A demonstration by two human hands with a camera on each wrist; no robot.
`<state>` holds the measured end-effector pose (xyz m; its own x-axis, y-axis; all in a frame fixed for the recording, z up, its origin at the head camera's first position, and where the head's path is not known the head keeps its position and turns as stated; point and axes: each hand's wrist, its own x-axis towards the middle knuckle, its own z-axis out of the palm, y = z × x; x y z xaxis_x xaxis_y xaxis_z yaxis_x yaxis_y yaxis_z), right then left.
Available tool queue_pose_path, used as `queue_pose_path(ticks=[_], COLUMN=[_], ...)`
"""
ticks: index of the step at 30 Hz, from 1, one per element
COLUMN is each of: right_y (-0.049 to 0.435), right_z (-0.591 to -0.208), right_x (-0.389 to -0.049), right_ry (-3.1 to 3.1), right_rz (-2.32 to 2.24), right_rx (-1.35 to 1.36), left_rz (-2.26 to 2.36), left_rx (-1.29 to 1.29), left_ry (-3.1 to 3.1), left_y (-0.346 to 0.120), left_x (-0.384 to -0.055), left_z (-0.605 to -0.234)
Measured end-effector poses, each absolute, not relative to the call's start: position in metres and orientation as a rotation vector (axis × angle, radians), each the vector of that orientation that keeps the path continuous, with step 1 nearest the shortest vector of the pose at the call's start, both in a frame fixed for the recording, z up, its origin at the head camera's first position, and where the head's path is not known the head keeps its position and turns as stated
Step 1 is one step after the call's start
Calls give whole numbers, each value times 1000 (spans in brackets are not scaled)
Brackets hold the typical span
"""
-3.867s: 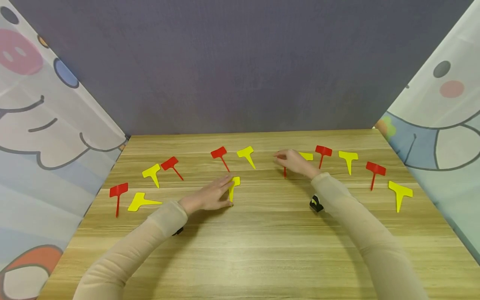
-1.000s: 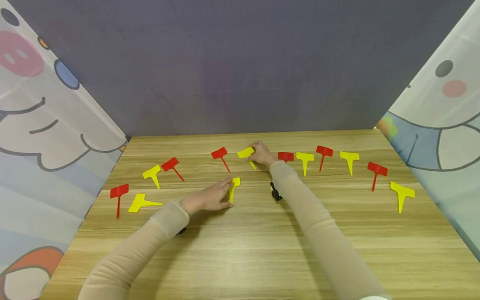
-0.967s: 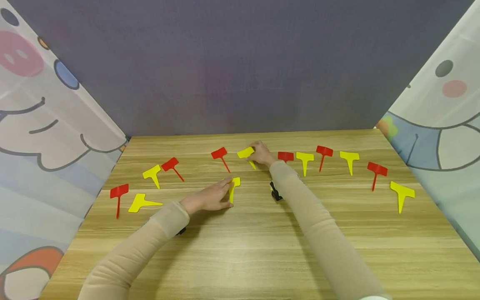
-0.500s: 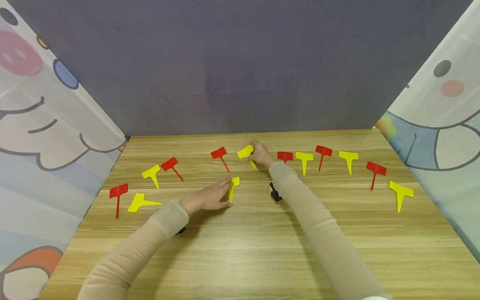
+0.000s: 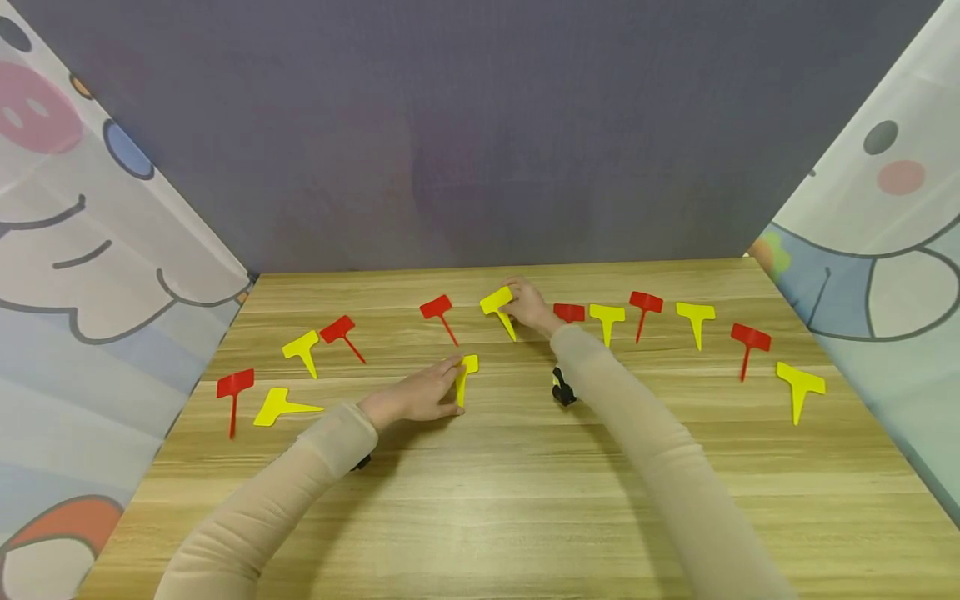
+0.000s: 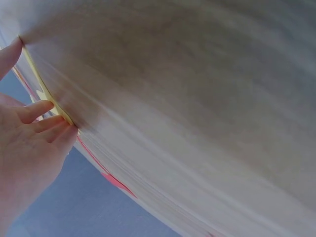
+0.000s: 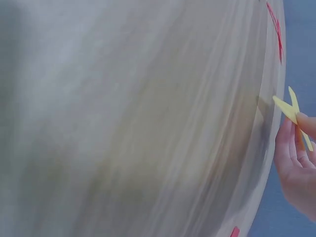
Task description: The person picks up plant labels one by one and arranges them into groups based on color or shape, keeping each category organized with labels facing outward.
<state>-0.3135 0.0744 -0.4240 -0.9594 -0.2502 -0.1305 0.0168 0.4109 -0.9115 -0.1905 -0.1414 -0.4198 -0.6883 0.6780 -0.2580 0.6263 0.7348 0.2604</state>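
Note:
In the head view, my right hand [image 5: 531, 307] pinches a yellow T-shaped plant label [image 5: 495, 302] by one end of its wide head; its pointed stem is toward me. The right wrist view shows that label [image 7: 285, 108] between thumb and fingers, raised off the tabletop. My left hand [image 5: 420, 393] rests over a second yellow plant label [image 5: 470, 365] lying on the table. From the left wrist, the fingertips [image 6: 47, 106] touch that label's wide head while the thumb is at its pointed end. A red plant label [image 5: 437, 307] lies behind the left hand.
More red and yellow labels lie in a loose arc on the wooden table [image 5: 495, 517]. A red one [image 5: 569, 313] is partly hidden by the right wrist. A grey panel [image 5: 480, 150] stands at the back, with cartoon-printed curtains [image 5: 52, 250] at both sides.
My right hand moved left from the red label to the yellow one, then pinched it and shifted it slightly to the right, turning it a little. The left hand stays in place.

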Motion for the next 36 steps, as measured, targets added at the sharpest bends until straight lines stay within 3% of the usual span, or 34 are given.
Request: queue_pose_path(ticks=[36], right_y=[75], right_z=[-409], right_x=[-248], right_ry=[2111], right_rz=[-1810], right_rx=[151], left_rz=[166], left_rx=[1012], left_ry=[2589], left_y=[-140], left_x=[-190], left_z=[-418])
